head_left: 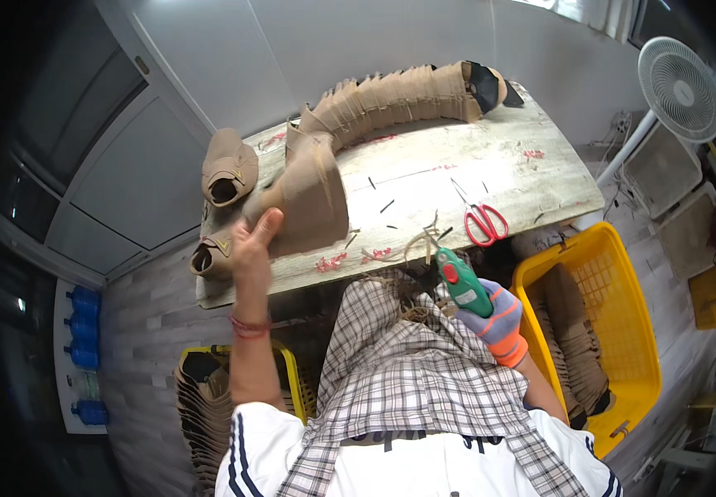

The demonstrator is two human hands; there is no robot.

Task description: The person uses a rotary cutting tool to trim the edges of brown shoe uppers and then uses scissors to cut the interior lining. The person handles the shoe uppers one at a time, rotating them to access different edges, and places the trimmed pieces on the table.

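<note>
Risk first, head view: left hand [254, 240] is bare, fingers closed round a tan boot upper [312, 195] held up over the near edge of the table [490, 170], w/ a row of more uppers [399, 95] stacked along the far edge. Right hand [499, 319], gloved, is wrapped tight on a green power tool [461, 282], tip pointing toward the table. If that tip swings left it could catch the bare hand or scar the upper; loose threads near it could snag. Red scissors [486, 222] lie apart, blades away.

Containers: yellow basket [623, 331] to the right holds a pile of tan pieces; second yellow bin [209, 389], lower left, is packed w/ stacked tan pieces. Two finished-looking shoes [227, 170] sit at the table's left end.
</note>
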